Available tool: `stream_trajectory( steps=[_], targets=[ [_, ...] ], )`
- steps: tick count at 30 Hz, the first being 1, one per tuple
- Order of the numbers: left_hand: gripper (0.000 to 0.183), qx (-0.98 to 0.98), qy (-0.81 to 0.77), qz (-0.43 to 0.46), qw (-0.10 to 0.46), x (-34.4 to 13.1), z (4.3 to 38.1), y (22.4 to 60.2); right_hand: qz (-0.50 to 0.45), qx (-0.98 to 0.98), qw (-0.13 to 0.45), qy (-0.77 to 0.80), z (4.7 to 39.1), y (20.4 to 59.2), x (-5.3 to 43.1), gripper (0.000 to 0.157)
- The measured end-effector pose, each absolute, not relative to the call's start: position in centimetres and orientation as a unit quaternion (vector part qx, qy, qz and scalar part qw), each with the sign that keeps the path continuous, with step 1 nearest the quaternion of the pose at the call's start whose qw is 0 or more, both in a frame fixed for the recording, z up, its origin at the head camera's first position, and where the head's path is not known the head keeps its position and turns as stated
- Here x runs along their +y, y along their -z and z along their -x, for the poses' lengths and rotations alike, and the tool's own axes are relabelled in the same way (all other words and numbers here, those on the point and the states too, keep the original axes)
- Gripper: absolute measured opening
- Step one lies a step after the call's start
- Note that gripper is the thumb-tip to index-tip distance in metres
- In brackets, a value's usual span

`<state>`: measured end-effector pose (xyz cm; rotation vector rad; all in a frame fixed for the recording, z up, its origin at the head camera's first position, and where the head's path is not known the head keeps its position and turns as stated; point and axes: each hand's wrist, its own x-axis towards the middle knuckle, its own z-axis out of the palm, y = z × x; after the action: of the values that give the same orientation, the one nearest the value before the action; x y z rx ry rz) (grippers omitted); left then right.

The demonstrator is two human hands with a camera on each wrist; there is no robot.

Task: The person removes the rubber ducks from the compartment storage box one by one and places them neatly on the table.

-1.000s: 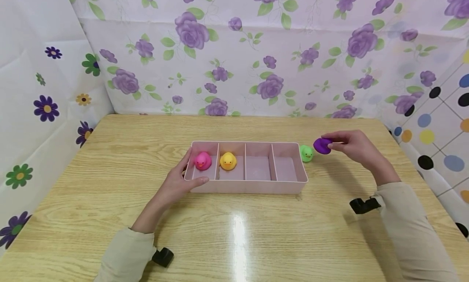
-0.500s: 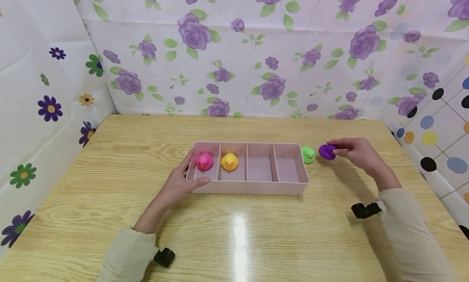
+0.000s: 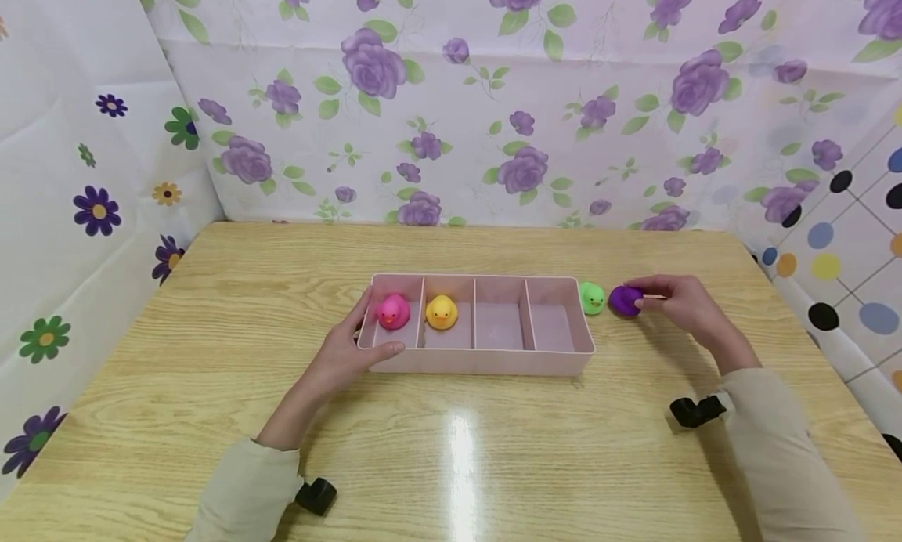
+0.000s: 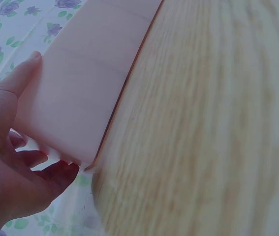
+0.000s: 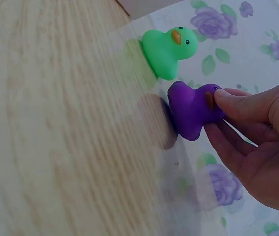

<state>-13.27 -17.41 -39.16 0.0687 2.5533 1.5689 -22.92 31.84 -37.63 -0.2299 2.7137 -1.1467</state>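
My left hand (image 3: 341,352) grips the left end of a pale pink divided box (image 3: 479,362), thumb along its front wall and the other fingers about the end. In its leftmost compartment sits a pink rubber duck (image 3: 392,312); a yellow rubber duck (image 3: 441,313) occupies the second, while the two right compartments hold nothing. To the right of the box, my right hand (image 3: 685,307) pinches a purple rubber duck (image 5: 188,112) by the head between thumb and fingers, its base close over the table. A green rubber duck (image 5: 166,51) stands between it and the box's right end.
The wooden table (image 3: 338,464) extends around the box on all sides. Behind it hangs a cloth with purple roses (image 3: 521,170). Patterned sheets line the left and right sides. A black wrist camera (image 3: 317,495) sits at each sleeve.
My right hand has lowered the purple duck toward the table beside the green duck, its base now turned down. My left hand keeps its hold on the box, which stays put.
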Motion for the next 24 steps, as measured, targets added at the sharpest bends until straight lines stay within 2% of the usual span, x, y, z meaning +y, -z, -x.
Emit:
stream_trajectory(
  steps=[9,14,24],
  targets=[
    [0.101,0.849,-0.523,-0.024,0.071,-17.4,13.2,39.2,0.074,0.913,0.103,0.387,22.8,37.8,31.8,0.041],
    [0.101,0.851,-0.52,-0.024,0.071,-17.4,13.2,39.1,0.071,0.907,0.099,0.404,22.7,37.7,31.9,0.049],
    [0.1,0.85,-0.522,-0.023,0.071,-17.3,13.2,39.1,0.064,0.901,0.02,0.43,22.3,36.7,31.4,0.051]
  ],
)
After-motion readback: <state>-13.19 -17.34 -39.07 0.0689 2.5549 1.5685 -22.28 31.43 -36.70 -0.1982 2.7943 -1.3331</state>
